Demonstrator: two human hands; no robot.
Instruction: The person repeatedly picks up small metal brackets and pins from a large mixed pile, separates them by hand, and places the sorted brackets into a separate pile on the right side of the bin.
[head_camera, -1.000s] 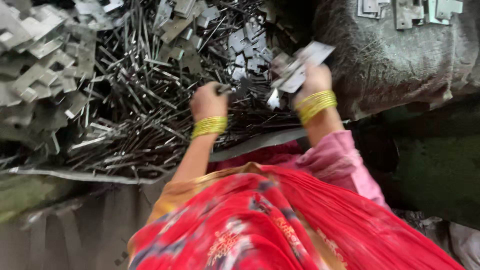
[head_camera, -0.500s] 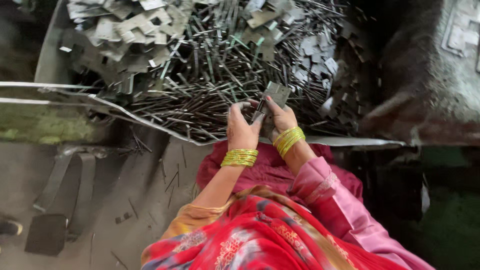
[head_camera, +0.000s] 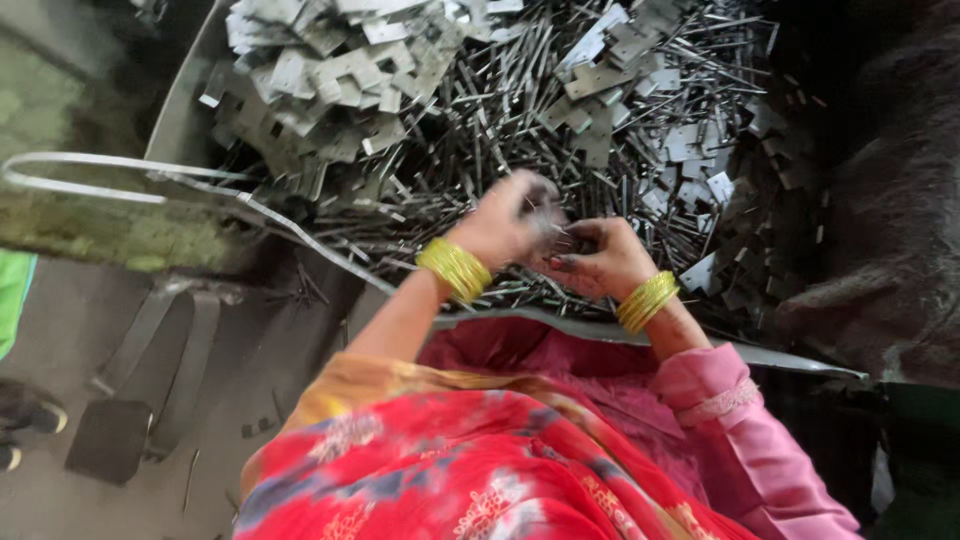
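A: We note both hands meet above the tray edge (head_camera: 300, 235). Left hand (head_camera: 505, 222) is blurred; we cannot tell its grip. Right hand (head_camera: 598, 258) is curled narrow around something small and dark.

B: Which part, we cannot say. The heap of thin metal rods (head_camera: 500, 110) and flat stamped plates (head_camera: 330, 70) remains large; no finished pieces show, so we judge most work left.
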